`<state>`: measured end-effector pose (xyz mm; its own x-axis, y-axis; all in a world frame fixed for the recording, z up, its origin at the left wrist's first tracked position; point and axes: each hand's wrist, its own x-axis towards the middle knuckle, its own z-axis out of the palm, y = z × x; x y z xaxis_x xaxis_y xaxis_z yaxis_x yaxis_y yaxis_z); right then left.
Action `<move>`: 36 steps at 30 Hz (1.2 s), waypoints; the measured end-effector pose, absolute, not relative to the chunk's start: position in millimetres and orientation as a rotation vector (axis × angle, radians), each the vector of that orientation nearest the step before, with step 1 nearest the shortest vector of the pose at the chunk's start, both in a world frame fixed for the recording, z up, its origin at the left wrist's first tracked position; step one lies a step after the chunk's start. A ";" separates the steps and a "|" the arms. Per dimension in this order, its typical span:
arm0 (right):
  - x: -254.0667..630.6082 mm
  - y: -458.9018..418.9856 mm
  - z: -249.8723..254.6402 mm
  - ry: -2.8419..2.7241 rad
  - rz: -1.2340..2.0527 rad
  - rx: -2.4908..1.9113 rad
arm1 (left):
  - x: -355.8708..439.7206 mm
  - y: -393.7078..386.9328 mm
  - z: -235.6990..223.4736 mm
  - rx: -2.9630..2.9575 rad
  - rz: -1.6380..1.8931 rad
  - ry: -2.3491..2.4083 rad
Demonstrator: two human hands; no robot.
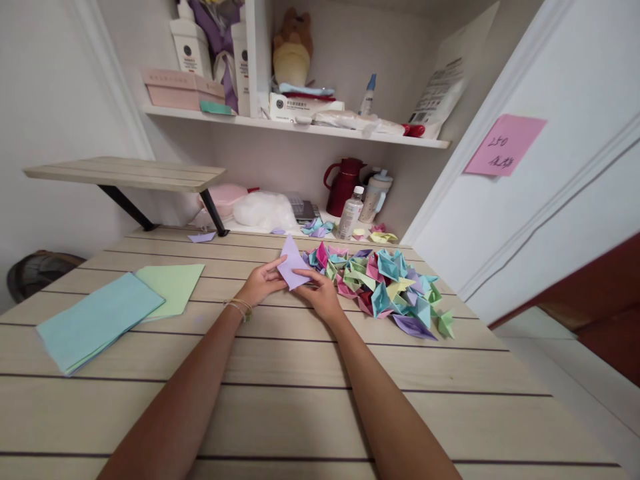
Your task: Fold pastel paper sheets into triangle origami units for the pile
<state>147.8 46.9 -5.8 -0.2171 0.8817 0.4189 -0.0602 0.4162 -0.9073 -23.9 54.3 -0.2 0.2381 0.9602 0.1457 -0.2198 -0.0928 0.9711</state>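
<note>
A folded sheet of purple paper (292,259), pointed at its top, is held up between my two hands over the table. My left hand (263,280), with thin bracelets at the wrist, grips its left edge with thumb and fingers. From the right, my right hand (321,293) pinches its lower right side. Just right of it lies a heap of folded paper boats (380,277) in blue, green, pink, purple and yellow. Off to the left a stack of blue paper sheets (103,320) overlaps some green paper sheets (175,287).
A small raised wooden shelf (125,175) on black legs stands at the back left, with a purple folded paper (202,237) beside it. Behind the heap are a clear bottle (350,215), a red jug (345,187) and a tumbler (376,197). A pink note (506,145) sticks to the right wall.
</note>
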 end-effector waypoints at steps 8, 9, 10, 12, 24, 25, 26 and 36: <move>149.1 51.8 -11.9 -1.483 0.950 -0.841 | -27.1 55.5 1.0 1.242 1.221 0.781; 149.1 52.6 -13.2 -1.455 0.951 -0.871 | -27.2 56.0 0.7 1.245 1.227 0.798; 149.1 53.3 -14.4 -1.425 0.967 -0.898 | -27.2 56.5 0.2 1.250 1.234 0.822; 148.8 54.5 -16.2 -1.366 1.022 -0.923 | -27.2 57.5 -0.5 1.258 1.254 0.880; 149.2 53.7 -15.0 -1.445 0.980 -0.960 | -25.7 59.0 -0.5 1.220 1.273 0.900; 149.3 53.2 -14.5 -1.445 0.969 -0.960 | -25.8 60.0 -2.0 1.227 1.265 0.909; 149.4 52.9 -14.2 -1.439 0.968 -0.955 | -26.1 61.1 -3.6 1.239 1.258 0.920; 149.4 53.1 -12.9 -1.391 1.043 -0.943 | -29.0 65.4 -8.2 1.436 1.191 0.975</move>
